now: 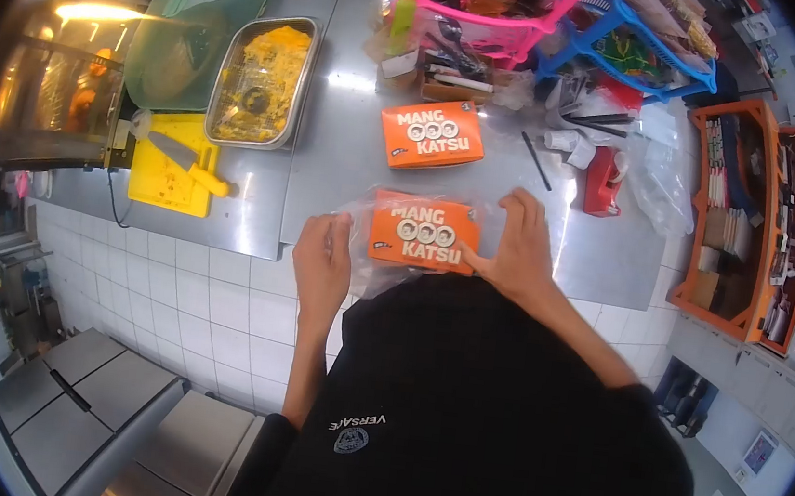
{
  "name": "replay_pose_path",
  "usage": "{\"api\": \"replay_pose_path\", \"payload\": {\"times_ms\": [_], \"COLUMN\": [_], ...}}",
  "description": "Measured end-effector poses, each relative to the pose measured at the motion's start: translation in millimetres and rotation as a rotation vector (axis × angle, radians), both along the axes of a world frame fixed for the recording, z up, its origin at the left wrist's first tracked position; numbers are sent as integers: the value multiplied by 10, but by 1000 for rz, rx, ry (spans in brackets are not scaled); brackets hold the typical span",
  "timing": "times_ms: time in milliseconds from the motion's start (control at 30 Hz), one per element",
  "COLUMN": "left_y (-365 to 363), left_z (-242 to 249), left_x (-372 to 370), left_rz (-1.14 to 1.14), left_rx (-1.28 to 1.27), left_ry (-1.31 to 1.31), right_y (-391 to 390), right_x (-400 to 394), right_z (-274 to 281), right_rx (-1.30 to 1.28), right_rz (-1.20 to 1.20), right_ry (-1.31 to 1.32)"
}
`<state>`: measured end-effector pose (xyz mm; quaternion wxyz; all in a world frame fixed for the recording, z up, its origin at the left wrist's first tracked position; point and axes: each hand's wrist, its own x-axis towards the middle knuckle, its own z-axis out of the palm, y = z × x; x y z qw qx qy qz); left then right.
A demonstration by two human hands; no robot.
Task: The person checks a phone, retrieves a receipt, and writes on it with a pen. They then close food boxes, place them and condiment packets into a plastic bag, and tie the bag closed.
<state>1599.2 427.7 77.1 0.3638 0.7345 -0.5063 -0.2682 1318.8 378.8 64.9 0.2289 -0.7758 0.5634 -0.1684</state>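
Note:
An orange takeout box [426,235] printed "MANG KATSU" lies inside a clear plastic bag [358,255] at the table's front edge. Closed fingers of my left hand [324,255] pinch the bag's left side, beside the box. On the right, my right hand [519,253] has its thumb against the box's lower right corner and its fingers spread away from the thumb. Some film shows near those fingers, but I cannot see them grip it. Just behind lies a second orange box [432,133] with the same print, outside the bag.
To the left are a metal tray of yellow food [267,65], a yellow cutting board [147,185] and a knife [179,155]. A red tape dispenser [604,183] and a black stick [536,161] lie right. Pink [499,17] and blue baskets [630,64] stand behind.

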Motion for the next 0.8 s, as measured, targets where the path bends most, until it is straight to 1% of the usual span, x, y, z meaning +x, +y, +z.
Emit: {"api": "replay_pose_path", "payload": {"times_ms": [33,67,100,133,167,233,267,367,400,433,500,533,600,633,667,700,767,800], "left_y": [34,106,138,202,223,167,62,64,92,105,-31,-82,-131,-99,16,80,70,104], "left_z": [0,18,25,-27,40,347,621,759,732,683,477,267,-384,-743,-1205,-1502,-1250,-1354], "left_x": [-62,-97,-119,-74,-33,-11,-54,-72,-47,-6,132,265,349,403,459,498,215,139], "left_rz": [-47,-104,-150,-168,-168,-176,-73,-88,-149,-270,-504,-461,-177,-43,-117,-189,8,-25], "left_rx": [57,123,177,281,243,156,312,344,359,349,301,365,298,258,382,498,781,750], "left_ry": [-47,-99,-155,-24,20,119,254,367,364,404,480,682,622,588,460,332,786,778], "right_y": [110,222,162,62,69,84,89,61,-14,43,93,9,-162,-184,-257,-331,-546,-614], "right_x": [-127,-222,-313,-394,-439,-442,-441,-590,-559,-480,-206,-16,400,514,581,651,689,650], "right_z": [-290,-449,-316,-2,308,875,1061,1244,1423,1417,1369,1331,923,576,119,-332,-588,-508], "right_rx": [105,221,400,581,779,816,828,617,758,586,216,312,459,374,302,228,343,512], "right_rz": [-113,-235,-258,-272,-299,-236,-201,-87,-97,-31,109,195,463,526,566,606,566,495], "right_ry": [35,65,-71,-209,-348,-322,-306,-17,125,91,20,-123,-181,-52,64,178,318,357]}}
